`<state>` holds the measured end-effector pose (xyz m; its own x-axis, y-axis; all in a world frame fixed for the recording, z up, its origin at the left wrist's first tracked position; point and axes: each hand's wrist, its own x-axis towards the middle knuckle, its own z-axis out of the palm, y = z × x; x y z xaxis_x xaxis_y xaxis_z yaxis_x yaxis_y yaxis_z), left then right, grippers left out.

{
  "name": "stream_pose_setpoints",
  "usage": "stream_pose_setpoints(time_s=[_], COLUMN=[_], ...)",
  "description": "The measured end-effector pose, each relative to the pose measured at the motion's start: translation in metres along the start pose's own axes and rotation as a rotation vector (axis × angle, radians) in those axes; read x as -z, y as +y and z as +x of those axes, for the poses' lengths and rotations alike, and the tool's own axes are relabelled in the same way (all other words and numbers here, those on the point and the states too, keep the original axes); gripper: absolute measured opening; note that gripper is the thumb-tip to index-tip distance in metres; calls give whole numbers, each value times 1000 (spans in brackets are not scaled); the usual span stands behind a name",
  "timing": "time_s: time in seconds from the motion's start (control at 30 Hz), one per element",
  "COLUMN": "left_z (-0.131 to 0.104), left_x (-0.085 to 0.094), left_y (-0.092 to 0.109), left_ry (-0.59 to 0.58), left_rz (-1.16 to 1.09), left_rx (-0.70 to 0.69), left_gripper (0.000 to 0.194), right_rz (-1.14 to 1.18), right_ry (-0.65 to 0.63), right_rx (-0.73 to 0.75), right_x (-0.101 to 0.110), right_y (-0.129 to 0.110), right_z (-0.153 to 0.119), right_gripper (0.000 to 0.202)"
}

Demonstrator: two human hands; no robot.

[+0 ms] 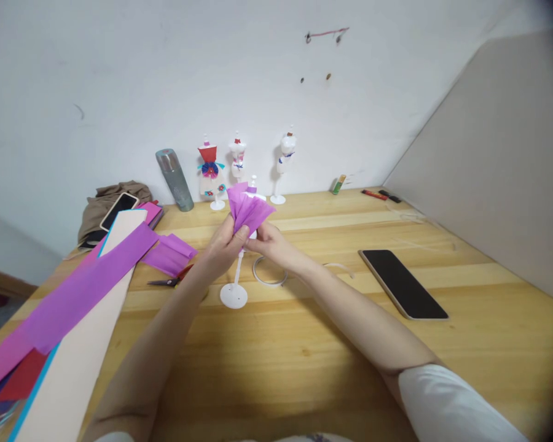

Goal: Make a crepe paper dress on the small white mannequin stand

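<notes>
Head view: purple paper [252,213] at a small mannequin [233,296]
Left hand [225,241] pinches its folds; right hand [274,240] curls alongside, grip unclear

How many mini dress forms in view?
4. One at the hands, its torso mostly covered by purple sheet. Three behind it near the wall: red-topped beside the flask, white just right of that with its base hidden, white farthest right.
</notes>
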<state>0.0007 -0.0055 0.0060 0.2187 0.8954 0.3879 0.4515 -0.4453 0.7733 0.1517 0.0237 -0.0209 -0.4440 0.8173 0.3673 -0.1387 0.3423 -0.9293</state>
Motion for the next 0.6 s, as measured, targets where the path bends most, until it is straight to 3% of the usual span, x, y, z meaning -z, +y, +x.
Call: stream_pose_setpoints(time_s=[0.17, 0.37, 0.6], left_z=[1, 2, 2], left_x=[3, 6, -1], left_y=[1, 5, 1], left_ry=[-12, -23, 67], left_rz=[30, 18, -19], left_rx=[26, 69, 103], left_gripper=[22, 23, 20], right_rz=[76, 76, 21], right_ry=[1, 18, 29], right_rx=[-69, -25, -15], right_x=[-2, 0, 1], right_y=[-1, -1, -1], right_z=[0, 2, 1], right_gripper=[33, 36, 35])
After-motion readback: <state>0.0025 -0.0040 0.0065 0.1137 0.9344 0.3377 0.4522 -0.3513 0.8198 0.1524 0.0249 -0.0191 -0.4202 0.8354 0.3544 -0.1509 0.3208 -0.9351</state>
